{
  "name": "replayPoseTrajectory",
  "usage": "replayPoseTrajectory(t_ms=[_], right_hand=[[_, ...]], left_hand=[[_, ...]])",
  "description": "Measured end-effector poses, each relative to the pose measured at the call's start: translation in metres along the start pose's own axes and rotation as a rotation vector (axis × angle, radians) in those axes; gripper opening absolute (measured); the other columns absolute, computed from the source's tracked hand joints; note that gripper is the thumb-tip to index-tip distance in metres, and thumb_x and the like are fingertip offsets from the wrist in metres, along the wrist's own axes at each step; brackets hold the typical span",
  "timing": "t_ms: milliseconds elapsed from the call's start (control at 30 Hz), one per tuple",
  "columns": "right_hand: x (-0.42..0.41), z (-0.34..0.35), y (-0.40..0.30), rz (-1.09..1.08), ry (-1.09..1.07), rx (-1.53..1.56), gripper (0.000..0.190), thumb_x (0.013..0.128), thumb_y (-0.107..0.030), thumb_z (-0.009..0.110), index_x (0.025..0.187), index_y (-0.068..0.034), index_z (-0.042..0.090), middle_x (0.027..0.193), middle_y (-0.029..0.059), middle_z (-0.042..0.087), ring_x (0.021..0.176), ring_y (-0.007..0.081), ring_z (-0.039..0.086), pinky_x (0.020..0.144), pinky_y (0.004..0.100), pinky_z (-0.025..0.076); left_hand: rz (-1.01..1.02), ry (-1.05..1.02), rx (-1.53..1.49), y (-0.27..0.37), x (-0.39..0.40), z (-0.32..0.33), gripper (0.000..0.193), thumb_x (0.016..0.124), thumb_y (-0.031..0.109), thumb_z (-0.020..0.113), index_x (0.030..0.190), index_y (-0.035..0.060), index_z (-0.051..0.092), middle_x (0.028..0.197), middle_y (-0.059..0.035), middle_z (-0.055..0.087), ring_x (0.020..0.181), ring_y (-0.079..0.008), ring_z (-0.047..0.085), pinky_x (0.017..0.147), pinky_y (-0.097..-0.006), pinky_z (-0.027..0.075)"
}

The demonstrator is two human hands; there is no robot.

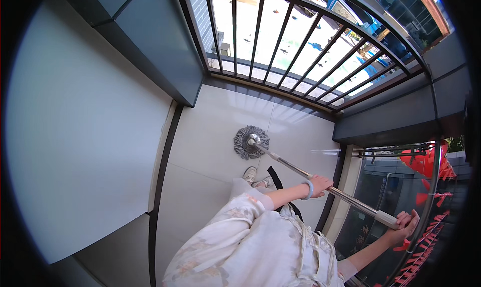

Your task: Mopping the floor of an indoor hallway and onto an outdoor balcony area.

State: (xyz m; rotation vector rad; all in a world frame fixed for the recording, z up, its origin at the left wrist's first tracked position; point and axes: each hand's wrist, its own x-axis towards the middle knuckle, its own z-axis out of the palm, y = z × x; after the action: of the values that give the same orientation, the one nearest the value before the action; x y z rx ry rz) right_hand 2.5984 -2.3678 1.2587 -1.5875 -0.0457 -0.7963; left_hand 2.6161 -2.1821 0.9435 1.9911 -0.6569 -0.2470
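A round string mop head (245,151) with grey strands rests on the pale floor tiles just beyond my shoes. From its metal hub a telescopic metal mop handle (295,168) slants up to the right. My left hand (321,185), with a pale bangle (308,190) on its wrist, is wrapped around the middle of this handle. At the upper end, my right hand (404,225) holds the white plastic grip (386,218), its fingers partly hidden behind the palm.
Dark metal railings (287,24) close off the far side of this balcony. On the left stands a white wall (94,129) with a grey pillar (158,39). Glass panes, a metal rail (436,166) and red hanging decorations (424,161) are at right. My light shoes (249,174) stand on the tiles (203,136).
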Motion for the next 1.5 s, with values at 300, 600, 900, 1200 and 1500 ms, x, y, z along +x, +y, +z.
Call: replayPoseTrajectory(t_ms=[300,600,900,1200,1500], right_hand=[[-0.096,0.068,0.124,0.809,-0.467,0.558,0.045,0.096,-0.039,0.033,0.105,-0.004,0.06,0.049,0.0019,0.044,0.065,0.0191,0.051,0.085,0.0374,0.041],[-0.18,0.078,0.151,0.94,-0.616,0.451,0.035,0.094,-0.029,0.037,0.091,-0.002,0.06,0.049,0.0008,0.042,0.06,0.0162,0.049,0.084,0.0359,0.04],[-0.14,-0.001,0.087,0.423,-0.182,0.257,0.029,0.094,-0.029,0.04,0.087,-0.005,0.055,0.046,-0.0015,0.034,0.048,0.0123,0.041,0.063,0.0299,0.037],[-0.248,0.009,0.076,0.412,0.334,-0.1,0.025,0.092,-0.018,0.043,0.079,0.0,0.056,0.047,0.0001,0.036,0.05,0.0112,0.042,0.068,0.0284,0.04],[-0.285,0.035,0.115,0.523,0.68,-0.08,0.028,0.095,-0.016,0.041,0.077,0.002,0.054,0.045,-0.0006,0.038,0.047,0.0095,0.042,0.066,0.0275,0.042]], left_hand=[[-0.444,0.133,0.186,-0.112,-0.143,-0.024,0.056,0.064,0.011,0.071,0.112,0.0193,0.044,0.112,-0.0064,0.045,0.112,-0.0279,0.041,0.091,-0.0471,0.031],[-1.054,0.244,0.168,-0.166,-0.204,-0.006,0.091,0.067,0.035,0.074,0.136,0.0159,0.018,0.143,-0.0199,0.013,0.134,-0.0426,0.005,0.103,-0.0578,0.015],[-0.488,-0.141,0.178,-0.116,-0.065,0.017,0.091,0.069,0.049,0.07,0.137,0.0156,0.02,0.14,-0.0199,0.019,0.131,-0.046,0.009,0.102,-0.0585,0.022],[-0.016,-0.317,0.104,-0.136,0.023,0.091,0.06,0.066,0.022,0.076,0.116,0.019,0.042,0.138,-0.0114,0.031,0.132,-0.0422,0.02,0.101,-0.0547,0.029],[0.043,-0.377,0.336,-0.126,0.008,0.082,0.045,0.065,0.016,0.074,0.101,0.0191,0.047,0.128,-0.0062,0.041,0.128,-0.0403,0.028,0.097,-0.0536,0.031]])
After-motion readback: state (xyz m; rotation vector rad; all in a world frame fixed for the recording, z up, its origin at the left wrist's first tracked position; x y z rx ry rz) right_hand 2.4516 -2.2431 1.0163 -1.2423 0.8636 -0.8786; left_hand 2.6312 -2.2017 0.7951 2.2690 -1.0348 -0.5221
